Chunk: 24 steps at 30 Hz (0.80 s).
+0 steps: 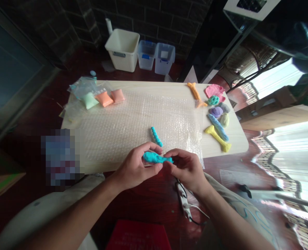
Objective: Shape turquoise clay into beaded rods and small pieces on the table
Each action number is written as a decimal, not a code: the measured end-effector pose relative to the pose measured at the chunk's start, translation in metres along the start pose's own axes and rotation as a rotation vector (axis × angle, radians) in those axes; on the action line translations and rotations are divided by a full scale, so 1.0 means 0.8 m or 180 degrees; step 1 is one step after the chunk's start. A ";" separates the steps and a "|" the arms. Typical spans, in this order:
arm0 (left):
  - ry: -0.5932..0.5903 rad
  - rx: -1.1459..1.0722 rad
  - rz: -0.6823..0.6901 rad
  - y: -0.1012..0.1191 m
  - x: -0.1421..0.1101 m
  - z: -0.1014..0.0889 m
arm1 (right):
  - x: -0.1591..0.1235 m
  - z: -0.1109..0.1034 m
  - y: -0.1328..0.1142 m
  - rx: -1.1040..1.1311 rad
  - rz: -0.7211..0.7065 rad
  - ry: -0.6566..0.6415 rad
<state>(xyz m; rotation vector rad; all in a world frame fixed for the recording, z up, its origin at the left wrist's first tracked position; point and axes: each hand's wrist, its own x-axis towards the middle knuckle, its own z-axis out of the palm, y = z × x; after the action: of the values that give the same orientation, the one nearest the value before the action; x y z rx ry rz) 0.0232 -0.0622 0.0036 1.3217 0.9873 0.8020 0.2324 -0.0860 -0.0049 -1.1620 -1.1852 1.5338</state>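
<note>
A lump of turquoise modelling clay point(154, 158), thick at the left and narrowing to the right, is held between both hands above the table's near edge. My left hand point(139, 166) curls around the thick end, thumb below and fingers above. The narrow end is pinched between the thumb and fingers of my right hand point(184, 167). Just beyond the hands, a thin beaded strip of turquoise clay point(156, 136) lies on the bubble wrap point(127, 125).
Clay packets, one an orange packet point(104, 99), lie at the table's far left. Several shaped clay pieces, including a yellow bone shape point(218, 139) and an orange piece point(194, 93), line the right side. Bins point(125, 48) stand behind; a power strip point(184, 201) lies below.
</note>
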 end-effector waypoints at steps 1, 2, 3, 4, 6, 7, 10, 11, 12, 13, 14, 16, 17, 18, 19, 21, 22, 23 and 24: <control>-0.0067 -0.0144 -0.0106 0.000 0.001 -0.001 | -0.001 0.000 0.000 -0.0133 -0.0112 0.0038; -0.0112 -0.0206 -0.0199 -0.001 0.002 -0.002 | -0.002 -0.001 0.000 -0.0284 -0.0223 0.0065; -0.0131 -0.0189 -0.0274 0.000 0.003 -0.002 | -0.002 -0.001 -0.001 -0.0434 -0.0330 0.0073; -0.0102 -0.0124 -0.0323 0.000 0.003 -0.003 | -0.003 -0.001 -0.003 -0.0558 -0.0439 0.0061; 0.0049 0.0005 -0.0355 0.000 0.004 -0.003 | -0.003 -0.002 -0.006 -0.0644 -0.0555 -0.0022; 0.0145 0.0011 -0.0335 0.001 0.003 -0.002 | -0.003 -0.002 -0.008 -0.0575 -0.0504 -0.0095; 0.0334 -0.0020 -0.0199 0.002 0.001 -0.001 | -0.001 -0.001 -0.012 -0.0081 -0.0065 -0.0256; 0.0361 0.0059 -0.0113 0.003 0.000 0.000 | 0.000 0.000 -0.011 0.0077 0.0096 -0.0287; 0.0387 0.0200 0.0013 0.003 0.000 0.001 | 0.002 0.001 -0.010 0.0192 0.0221 -0.0308; 0.0399 0.0383 0.0172 0.003 -0.001 0.001 | 0.003 0.001 -0.008 0.0260 0.0313 -0.0320; 0.0391 0.0573 0.0353 0.003 -0.001 0.002 | 0.004 0.001 -0.006 0.0293 0.0396 -0.0335; 0.0344 0.0873 0.0669 0.003 -0.001 0.002 | 0.006 0.000 0.001 0.0306 0.0504 -0.0360; 0.0322 0.0930 0.0746 0.003 -0.001 0.001 | 0.007 0.000 0.004 0.0299 0.0494 -0.0338; 0.0296 0.0893 0.0729 0.002 0.000 0.001 | 0.007 -0.001 0.006 0.0282 0.0439 -0.0296; 0.0255 0.0758 0.0619 0.000 0.001 0.000 | 0.007 -0.002 0.008 0.0253 0.0343 -0.0239; 0.0117 0.0297 0.0238 -0.003 0.003 -0.001 | 0.006 -0.004 0.009 0.0133 0.0098 -0.0121; 0.0033 0.0067 0.0043 -0.005 0.004 -0.001 | 0.005 -0.004 0.009 0.0025 -0.0024 -0.0081; -0.0053 -0.0098 -0.0124 -0.006 0.005 -0.001 | 0.004 -0.004 0.007 -0.0125 -0.0138 -0.0067; -0.0124 -0.0187 -0.0245 -0.008 0.006 -0.001 | 0.003 -0.005 0.006 -0.0311 -0.0253 -0.0075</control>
<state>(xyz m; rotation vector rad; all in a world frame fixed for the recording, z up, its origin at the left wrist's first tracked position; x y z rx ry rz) 0.0243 -0.0580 -0.0031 1.2371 0.9711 0.7387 0.2351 -0.0840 -0.0104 -1.1490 -1.3193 1.4475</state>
